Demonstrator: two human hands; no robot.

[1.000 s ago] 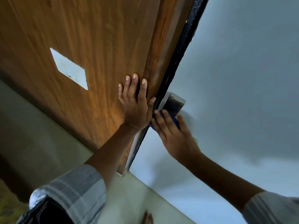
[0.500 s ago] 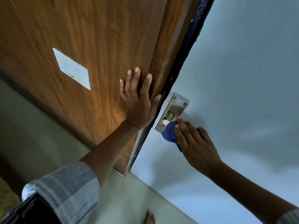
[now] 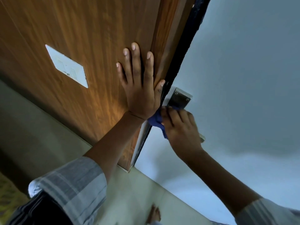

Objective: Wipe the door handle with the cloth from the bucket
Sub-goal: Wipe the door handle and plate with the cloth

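Observation:
A metal handle plate [image 3: 180, 99] with screws is fixed to the pale blue-grey door [image 3: 235, 78], close to its black edge. My right hand [image 3: 181, 129] presses a dark blue cloth [image 3: 156, 121] against the lower part of the plate and covers the handle. A small metal tip [image 3: 202, 138] of the handle shows past my knuckles. My left hand [image 3: 139, 88] lies flat, fingers spread, on the brown wooden panel [image 3: 81, 30] beside the door edge. No bucket is in view.
A white rectangular plate [image 3: 68, 66] sits on the wooden panel to the left. The black door edge [image 3: 183, 54] runs between wood and pale door. Below are pale floor tiles [image 3: 138, 195] and a bare foot [image 3: 154, 214].
My right hand with the cloth has moved back up and left over the handle, covering the knob that showed half a second ago. My left hand stays flat on the wood.

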